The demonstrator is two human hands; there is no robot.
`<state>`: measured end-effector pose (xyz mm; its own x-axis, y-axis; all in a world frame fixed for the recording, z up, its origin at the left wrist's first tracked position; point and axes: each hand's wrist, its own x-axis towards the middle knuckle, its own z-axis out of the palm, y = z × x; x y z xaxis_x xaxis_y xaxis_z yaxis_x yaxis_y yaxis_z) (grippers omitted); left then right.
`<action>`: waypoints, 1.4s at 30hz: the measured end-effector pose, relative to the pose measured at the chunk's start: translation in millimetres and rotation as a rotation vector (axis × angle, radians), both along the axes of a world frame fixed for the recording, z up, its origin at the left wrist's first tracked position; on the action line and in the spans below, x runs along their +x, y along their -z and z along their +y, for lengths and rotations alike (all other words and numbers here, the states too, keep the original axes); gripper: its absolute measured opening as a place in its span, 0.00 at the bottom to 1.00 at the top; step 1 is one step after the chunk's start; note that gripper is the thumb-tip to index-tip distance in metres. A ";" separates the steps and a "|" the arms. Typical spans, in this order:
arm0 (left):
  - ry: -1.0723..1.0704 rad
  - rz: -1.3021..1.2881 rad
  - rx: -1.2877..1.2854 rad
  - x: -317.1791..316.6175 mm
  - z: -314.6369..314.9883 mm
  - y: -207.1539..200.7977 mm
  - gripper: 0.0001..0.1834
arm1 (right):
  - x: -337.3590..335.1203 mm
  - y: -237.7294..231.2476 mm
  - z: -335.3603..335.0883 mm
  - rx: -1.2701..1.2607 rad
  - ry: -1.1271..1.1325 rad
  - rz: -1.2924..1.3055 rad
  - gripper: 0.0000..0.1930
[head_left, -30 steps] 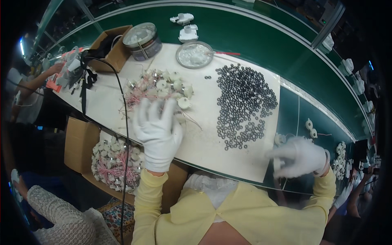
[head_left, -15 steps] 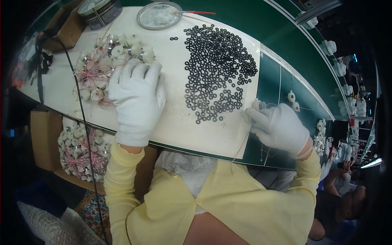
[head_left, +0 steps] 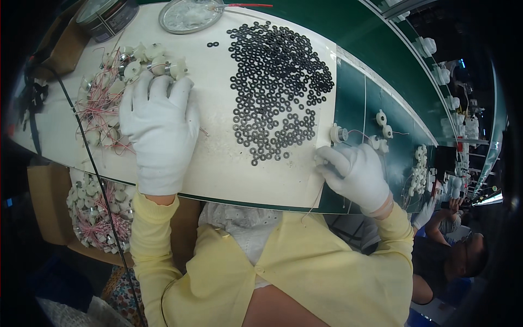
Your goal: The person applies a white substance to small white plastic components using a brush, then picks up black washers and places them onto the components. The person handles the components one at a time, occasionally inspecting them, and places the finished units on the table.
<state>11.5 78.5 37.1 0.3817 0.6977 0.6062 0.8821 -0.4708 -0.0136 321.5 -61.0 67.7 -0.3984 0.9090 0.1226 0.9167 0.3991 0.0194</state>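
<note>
My left hand (head_left: 160,128), in a white glove, rests palm down at the right side of a pile of small off-white motors with pink wires (head_left: 103,101). Its fingers curl over the motors, and a pink wire end shows beside the thumb; the palm hides what is beneath. My right hand (head_left: 357,174), also gloved, is at the white sheet's right edge. Its thumb and fingertips are pinched together; anything between them is too small to make out. Just beyond them stands a white and silver motor (head_left: 338,133), apart from the hand.
Many black rings (head_left: 278,82) cover the middle of the white sheet (head_left: 218,169). A round dish of pale paste (head_left: 190,15) with a red stick and a tin (head_left: 109,19) stand behind. More motors (head_left: 383,124) lie on the green surface. A box of wired motors (head_left: 49,207) sits below left.
The whole view has shifted, so the table appears further left. My right hand has come away from the motor toward me, leaving it uncovered. A pink wire end now shows beside my left thumb.
</note>
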 end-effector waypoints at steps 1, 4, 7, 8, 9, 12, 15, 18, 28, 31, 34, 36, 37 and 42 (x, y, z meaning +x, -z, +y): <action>0.003 0.005 0.006 -1.1 -1.4 0.4 0.13 | -1.3 0.5 -0.9 -0.015 -0.001 0.030 0.12; -0.019 0.013 0.020 -3.3 -10.5 -7.2 0.17 | -7.0 -2.4 3.5 0.006 -0.010 0.197 0.13; -0.051 -0.057 -0.055 3.7 -44.6 -27.6 0.23 | -20.6 -13.0 4.9 0.001 -0.005 0.409 0.12; -0.057 -0.092 -0.096 6.8 -58.1 -33.2 0.25 | -27.1 -20.2 6.4 -0.021 -0.036 0.399 0.13; 0.237 -0.355 -0.368 7.6 -69.4 -35.4 0.28 | -34.9 -28.5 8.8 -0.045 -0.075 0.388 0.13; 0.711 -0.863 -1.347 21.2 -76.5 -31.3 0.29 | -59.5 -33.5 16.0 0.119 -0.219 0.372 0.15; 0.740 -1.342 -1.870 34.8 -84.5 -32.9 0.27 | -67.4 -29.4 23.9 0.226 -0.357 0.343 0.22; 0.724 -1.302 -1.901 23.9 -79.9 -36.2 0.24 | -52.9 -57.5 29.9 0.081 -0.369 0.375 0.26; 0.218 -1.009 -1.161 -33.3 -59.4 -20.0 0.08 | 26.4 -0.3 23.8 -0.134 0.154 0.053 0.26; 0.197 -0.834 -1.067 -37.5 -58.8 -11.9 0.10 | 22.1 3.1 21.6 -0.295 0.244 0.393 0.21; 0.311 -0.574 -0.701 -35.4 -55.4 4.2 0.14 | 16.8 8.6 21.5 -0.420 0.315 0.764 0.17; 0.375 -0.422 -0.490 -27.6 -53.5 12.9 0.17 | 14.9 9.3 24.1 -0.458 0.309 0.828 0.17; 0.405 -0.344 -0.386 -24.9 -53.7 15.3 0.18 | 14.9 6.6 26.2 -0.461 0.296 0.780 0.17; 0.409 -0.318 -0.363 -25.6 -53.6 21.5 0.22 | 19.2 0.8 33.2 -0.388 0.203 0.551 0.17</action>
